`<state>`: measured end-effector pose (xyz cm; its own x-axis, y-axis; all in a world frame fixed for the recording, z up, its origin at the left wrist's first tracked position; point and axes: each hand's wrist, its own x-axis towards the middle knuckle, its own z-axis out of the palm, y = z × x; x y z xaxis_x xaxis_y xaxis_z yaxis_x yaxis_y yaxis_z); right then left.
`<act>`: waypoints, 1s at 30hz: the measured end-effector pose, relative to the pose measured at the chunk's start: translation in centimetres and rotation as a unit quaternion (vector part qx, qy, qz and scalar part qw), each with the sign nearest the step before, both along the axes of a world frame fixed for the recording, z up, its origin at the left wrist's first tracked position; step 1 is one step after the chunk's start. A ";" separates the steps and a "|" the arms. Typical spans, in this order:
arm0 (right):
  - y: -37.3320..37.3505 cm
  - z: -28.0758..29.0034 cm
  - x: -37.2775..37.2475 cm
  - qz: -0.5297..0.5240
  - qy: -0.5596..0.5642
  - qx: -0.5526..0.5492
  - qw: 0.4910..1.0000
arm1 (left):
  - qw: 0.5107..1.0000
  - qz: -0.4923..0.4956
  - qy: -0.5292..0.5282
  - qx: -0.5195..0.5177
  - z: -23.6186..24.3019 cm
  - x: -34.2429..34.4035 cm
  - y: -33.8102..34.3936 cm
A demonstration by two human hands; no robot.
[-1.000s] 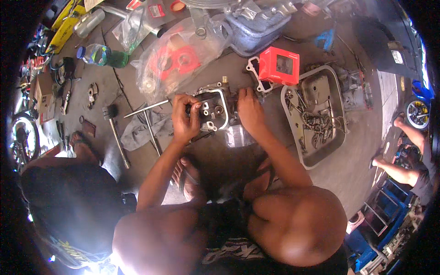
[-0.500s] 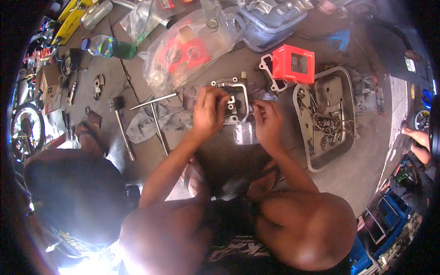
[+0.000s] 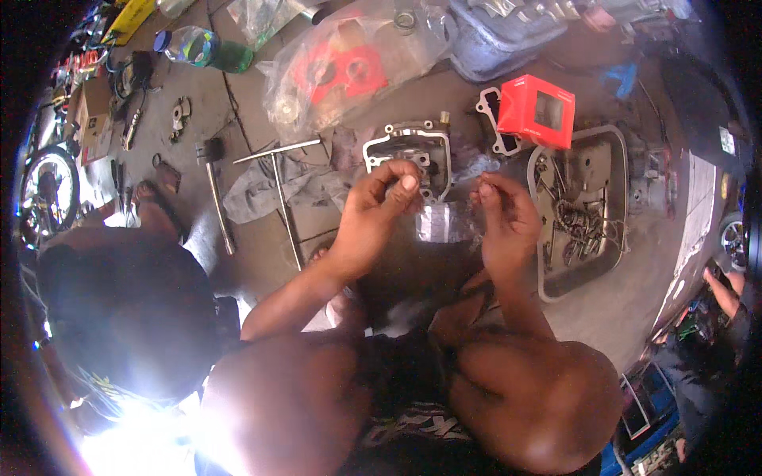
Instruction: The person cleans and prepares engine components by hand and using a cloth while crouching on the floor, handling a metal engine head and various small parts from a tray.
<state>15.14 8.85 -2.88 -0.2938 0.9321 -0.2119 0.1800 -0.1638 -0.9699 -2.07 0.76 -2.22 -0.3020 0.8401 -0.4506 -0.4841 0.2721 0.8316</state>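
Observation:
My left hand (image 3: 375, 205) is raised just in front of the metal engine head (image 3: 435, 166), its fingertips curled toward the thumb around something I cannot make out. Close by on the right, my right hand (image 3: 506, 209) has thumb and fingers pinched; whatever is between them is too small to name. The engine head has a pale gasket rim and rests on the floor beside a silvery block-shaped piece (image 3: 443, 222). A T-handle wrench (image 3: 283, 206) lies on a grey rag (image 3: 248, 196) to the left, near a long socket bar (image 3: 221, 214).
Around me are a red box (image 3: 540, 111) on a gasket, a metal pan of small parts (image 3: 545, 278), a bagged red part (image 3: 337, 79), a green bottle (image 3: 214, 51) and a grey-blue casing (image 3: 492, 40). A person's dark-clad knee (image 3: 127, 309) is at left; another person (image 3: 722, 293) is at right.
Both my hands have drawn back from the engine head toward me and shifted right in the picture. My fingertips have moved off its rim, uncovering more of it. The whole view has shifted too.

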 end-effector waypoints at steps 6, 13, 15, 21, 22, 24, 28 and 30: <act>-0.8 0.8 -0.5 0.144 -0.048 0.137 0.979 | 0.976 0.006 -0.217 -0.003 -0.6 1.3 -1.0; -2.1 0.0 0.2 0.222 -0.162 0.297 0.914 | 0.992 -0.051 -0.092 -0.069 -1.6 2.2 -2.3; -2.6 -0.5 0.5 0.220 -0.180 0.327 0.901 | 0.993 -0.056 -0.085 -0.066 -1.5 2.5 -2.3; -3.4 -1.5 0.4 0.173 -0.196 0.365 0.894 | 0.996 -0.066 -0.023 -0.052 -1.3 2.9 -1.8; -3.5 -1.5 0.4 0.156 -0.188 0.348 0.905 | 0.995 -0.086 -0.010 -0.050 -1.2 2.8 -1.7; -3.0 -1.1 0.7 0.140 -0.185 0.309 0.922 | 0.993 -0.108 0.001 -0.047 -1.3 2.3 -1.6; -1.8 0.1 0.4 0.055 -0.147 0.188 0.969 | 0.984 -0.138 0.085 0.074 -1.5 0.7 -1.0; -1.3 -0.6 0.8 0.059 -0.122 0.217 0.967 | 0.976 -0.161 0.130 0.068 -1.1 0.2 -0.4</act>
<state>15.89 7.60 -3.50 -0.3944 0.9118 0.1143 0.4051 0.2841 -0.8690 -1.87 0.32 -3.33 -0.1028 0.9569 -0.2718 -0.1591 0.2539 0.9541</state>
